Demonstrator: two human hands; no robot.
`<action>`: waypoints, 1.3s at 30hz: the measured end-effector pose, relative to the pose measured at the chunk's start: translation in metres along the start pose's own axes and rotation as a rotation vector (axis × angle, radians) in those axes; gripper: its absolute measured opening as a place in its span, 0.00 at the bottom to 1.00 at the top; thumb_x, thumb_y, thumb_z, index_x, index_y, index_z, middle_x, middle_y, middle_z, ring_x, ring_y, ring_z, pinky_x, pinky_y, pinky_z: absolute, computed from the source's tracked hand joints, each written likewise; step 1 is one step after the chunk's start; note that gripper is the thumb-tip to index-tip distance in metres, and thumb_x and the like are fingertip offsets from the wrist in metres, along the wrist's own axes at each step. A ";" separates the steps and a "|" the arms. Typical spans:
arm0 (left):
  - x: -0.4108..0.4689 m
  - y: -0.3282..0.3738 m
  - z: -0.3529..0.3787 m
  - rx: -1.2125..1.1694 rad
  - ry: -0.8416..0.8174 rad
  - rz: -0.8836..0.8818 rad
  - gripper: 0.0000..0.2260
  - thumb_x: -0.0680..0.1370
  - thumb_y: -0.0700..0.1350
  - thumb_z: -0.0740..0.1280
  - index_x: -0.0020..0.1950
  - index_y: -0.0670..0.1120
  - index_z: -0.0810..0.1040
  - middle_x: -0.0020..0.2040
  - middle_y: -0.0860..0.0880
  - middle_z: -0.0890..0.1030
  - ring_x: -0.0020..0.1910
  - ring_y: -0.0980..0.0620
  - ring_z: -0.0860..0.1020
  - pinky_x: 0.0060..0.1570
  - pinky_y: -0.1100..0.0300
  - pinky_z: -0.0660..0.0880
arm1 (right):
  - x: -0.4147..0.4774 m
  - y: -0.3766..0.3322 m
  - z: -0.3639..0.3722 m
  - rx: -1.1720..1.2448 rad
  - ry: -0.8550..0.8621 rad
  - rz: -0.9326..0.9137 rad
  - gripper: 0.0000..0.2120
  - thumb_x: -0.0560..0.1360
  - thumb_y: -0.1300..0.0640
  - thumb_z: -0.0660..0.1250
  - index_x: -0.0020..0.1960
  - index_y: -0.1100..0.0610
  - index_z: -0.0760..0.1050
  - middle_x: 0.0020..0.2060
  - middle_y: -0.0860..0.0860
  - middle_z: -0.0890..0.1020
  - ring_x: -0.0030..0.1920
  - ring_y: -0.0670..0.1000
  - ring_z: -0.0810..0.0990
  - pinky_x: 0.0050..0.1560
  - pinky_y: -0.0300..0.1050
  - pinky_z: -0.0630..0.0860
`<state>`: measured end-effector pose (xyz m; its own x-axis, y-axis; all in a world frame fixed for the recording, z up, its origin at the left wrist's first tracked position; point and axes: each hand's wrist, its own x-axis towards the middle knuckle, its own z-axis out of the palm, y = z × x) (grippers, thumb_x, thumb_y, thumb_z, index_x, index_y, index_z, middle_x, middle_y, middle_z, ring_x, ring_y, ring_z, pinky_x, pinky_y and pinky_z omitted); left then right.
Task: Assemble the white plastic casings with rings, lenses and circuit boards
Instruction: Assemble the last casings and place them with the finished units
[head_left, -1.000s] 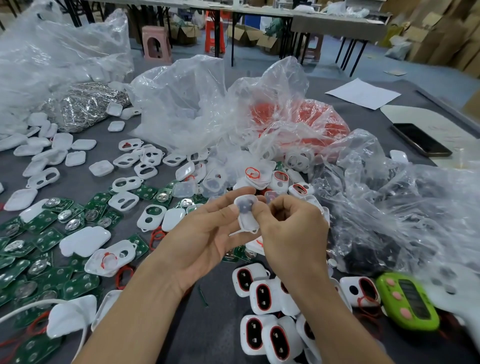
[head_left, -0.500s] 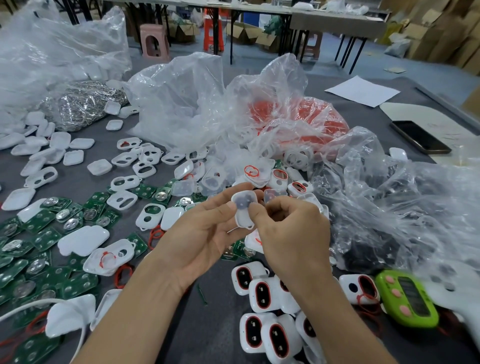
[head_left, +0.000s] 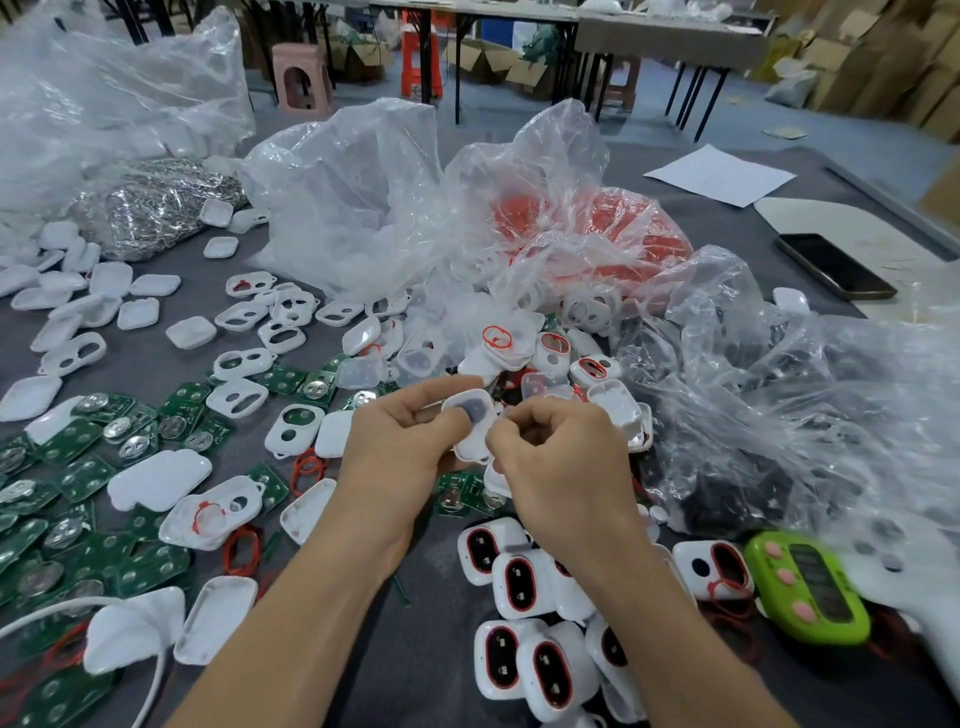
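Left hand (head_left: 400, 457): gripping white casing (head_left: 470, 415).
Right hand (head_left: 566, 467): pinching its lower end.
Change: right hand closed tighter over it than a second ago.
Meaning: fitting probably being pressed in.

On the table (head_left: 421, 660), circuit boards (head_left: 83, 480) lie left, assembled casings (head_left: 519, 579) front centre, plastic bags (head_left: 363, 208) behind, a phone (head_left: 831, 265) far right.

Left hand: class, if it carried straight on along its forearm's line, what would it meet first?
The left hand, holding a white casing, would probably first meet the heap of casings just beyond; depth unclear.
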<state>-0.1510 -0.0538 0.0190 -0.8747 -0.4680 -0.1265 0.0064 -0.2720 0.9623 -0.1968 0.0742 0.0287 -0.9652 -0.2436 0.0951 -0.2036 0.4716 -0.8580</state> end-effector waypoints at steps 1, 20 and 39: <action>0.000 0.000 0.000 0.012 0.022 0.013 0.12 0.76 0.32 0.70 0.48 0.48 0.89 0.39 0.42 0.87 0.36 0.52 0.83 0.37 0.62 0.80 | 0.000 0.000 0.000 0.010 -0.020 0.000 0.10 0.72 0.53 0.70 0.33 0.52 0.81 0.27 0.46 0.82 0.28 0.45 0.78 0.32 0.42 0.75; -0.002 -0.003 0.002 0.131 0.189 0.188 0.05 0.69 0.44 0.76 0.42 0.54 0.89 0.36 0.47 0.87 0.34 0.52 0.83 0.39 0.56 0.81 | -0.002 -0.006 -0.004 0.234 -0.197 0.038 0.08 0.70 0.52 0.70 0.36 0.54 0.80 0.29 0.54 0.82 0.25 0.45 0.72 0.31 0.43 0.70; 0.018 0.021 -0.043 -0.654 -0.231 -0.205 0.18 0.79 0.39 0.64 0.69 0.43 0.75 0.67 0.39 0.81 0.65 0.44 0.81 0.54 0.50 0.83 | 0.047 -0.002 -0.038 -0.140 0.000 0.024 0.09 0.74 0.61 0.72 0.39 0.49 0.85 0.31 0.44 0.84 0.29 0.40 0.79 0.29 0.30 0.71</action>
<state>-0.1456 -0.1037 0.0265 -0.9691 -0.1833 -0.1650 0.0567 -0.8168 0.5741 -0.2477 0.0945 0.0541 -0.9702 -0.2304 0.0754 -0.2010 0.5908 -0.7813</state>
